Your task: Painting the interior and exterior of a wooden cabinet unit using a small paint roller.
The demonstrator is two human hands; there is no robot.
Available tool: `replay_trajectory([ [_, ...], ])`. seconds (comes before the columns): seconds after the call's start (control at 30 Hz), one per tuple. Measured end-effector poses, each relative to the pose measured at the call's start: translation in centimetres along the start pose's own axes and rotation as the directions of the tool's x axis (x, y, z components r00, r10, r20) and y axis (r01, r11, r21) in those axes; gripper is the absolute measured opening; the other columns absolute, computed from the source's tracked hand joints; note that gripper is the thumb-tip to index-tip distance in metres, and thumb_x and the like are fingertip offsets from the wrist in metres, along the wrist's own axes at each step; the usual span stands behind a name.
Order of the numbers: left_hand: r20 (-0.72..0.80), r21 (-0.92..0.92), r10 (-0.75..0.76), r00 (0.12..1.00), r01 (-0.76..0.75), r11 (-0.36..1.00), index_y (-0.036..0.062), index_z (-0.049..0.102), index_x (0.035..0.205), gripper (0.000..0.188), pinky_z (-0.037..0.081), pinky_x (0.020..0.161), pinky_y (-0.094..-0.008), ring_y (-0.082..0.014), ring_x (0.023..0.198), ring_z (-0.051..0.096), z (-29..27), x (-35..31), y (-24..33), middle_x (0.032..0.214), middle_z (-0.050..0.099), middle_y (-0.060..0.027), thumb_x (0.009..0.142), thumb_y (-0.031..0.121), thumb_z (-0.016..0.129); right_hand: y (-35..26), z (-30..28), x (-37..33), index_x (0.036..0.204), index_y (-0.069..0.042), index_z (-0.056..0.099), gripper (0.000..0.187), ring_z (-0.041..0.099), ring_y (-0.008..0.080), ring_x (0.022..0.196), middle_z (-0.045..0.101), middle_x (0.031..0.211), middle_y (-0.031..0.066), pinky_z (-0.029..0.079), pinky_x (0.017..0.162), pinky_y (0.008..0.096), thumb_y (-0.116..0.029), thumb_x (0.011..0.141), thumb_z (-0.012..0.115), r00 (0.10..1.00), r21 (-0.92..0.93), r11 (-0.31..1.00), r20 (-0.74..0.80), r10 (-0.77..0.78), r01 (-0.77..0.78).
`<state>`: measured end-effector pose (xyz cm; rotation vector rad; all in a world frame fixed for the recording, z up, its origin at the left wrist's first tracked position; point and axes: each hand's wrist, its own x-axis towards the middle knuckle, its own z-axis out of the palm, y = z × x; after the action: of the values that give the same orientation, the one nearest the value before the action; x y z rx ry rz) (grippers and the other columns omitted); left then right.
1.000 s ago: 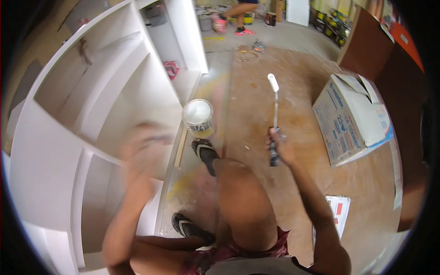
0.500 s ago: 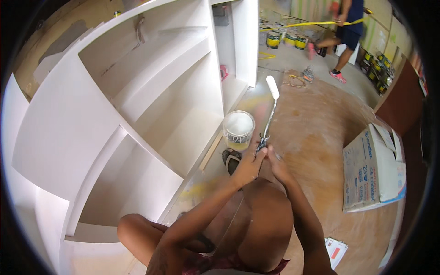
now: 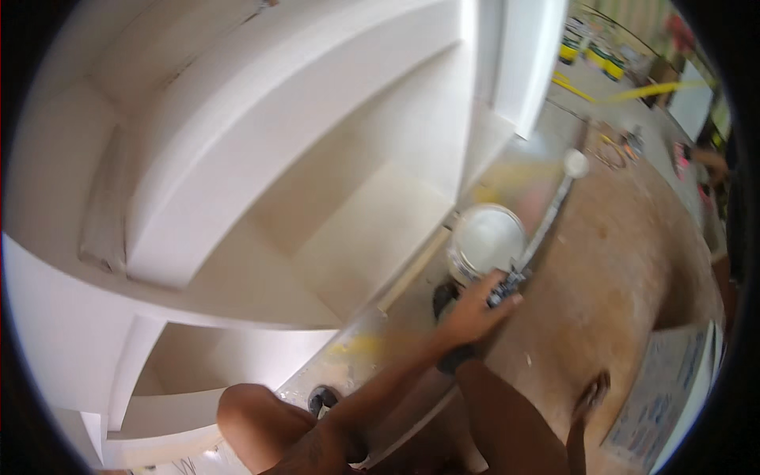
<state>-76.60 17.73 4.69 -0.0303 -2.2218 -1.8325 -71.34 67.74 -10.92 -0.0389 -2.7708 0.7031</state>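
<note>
My left hand [image 3: 480,307] is closed around the dark, paint-stained handle of a mini paint roller [image 3: 548,220]. The roller's long thin frame slants up and away to the right and ends in a white cover above the floor. Just left of the frame stands an open bucket of white paint [image 3: 489,239], partly overlapped by my left hand's fingertips in the picture. My right hand [image 3: 590,397] is off the roller, low on the right above the brown board floor; motion blurs its fingers, and I cannot tell whether they are closed.
A white shelving unit [image 3: 317,206] with open compartments fills the left side. A cardboard box [image 3: 661,400] sits at the lower right. Farther off are yellow-and-black cans [image 3: 594,57], a coil of cord [image 3: 609,152] and a yellow strip [image 3: 649,93]. Another person is partly visible at the right edge.
My right hand has let go of the roller and moved down to the right. My left hand keeps the roller. The view has swung left, closer to the shelves.
</note>
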Motion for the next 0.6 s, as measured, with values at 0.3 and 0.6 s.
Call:
replay_trajectory([
  [0.3, 0.243, -0.010, -0.102, 0.965, 0.107, 0.994, 0.0035, 0.055, 0.105, 0.027, 0.045, 0.077, -0.0387, -0.0278, 0.084, 0.057, -2.9, 4.3, 5.7, 0.090, 0.058, -0.0162, 0.091, 0.024, 0.065, -2.9, -1.5, 0.9, 0.129, 0.009, 0.051, 0.044, 0.045, 0.0479, 0.124, 0.049, 0.132, 0.0314, 0.039, 0.103, 0.0563, -0.026, 0.102, 0.047, 0.929, -0.110, 0.930, -0.085, -0.359, 0.350],
  [0.6, -0.129, 0.168, 0.015, 0.992, 0.007, 0.986, 0.0039, 0.058, 0.108, 0.027, 0.048, 0.077, -0.0418, -0.0348, 0.083, 0.061, -4.1, 7.1, 10.3, 0.087, 0.061, -0.0174, 0.090, 0.023, 0.065, -5.5, -1.1, 6.3, 0.127, 0.007, 0.052, 0.044, 0.049, 0.0437, 0.121, 0.053, 0.128, 0.0267, 0.040, 0.102, 0.0533, -0.029, 0.101, 0.047, 0.958, -0.047, 0.957, 0.025, -0.286, 0.287],
])
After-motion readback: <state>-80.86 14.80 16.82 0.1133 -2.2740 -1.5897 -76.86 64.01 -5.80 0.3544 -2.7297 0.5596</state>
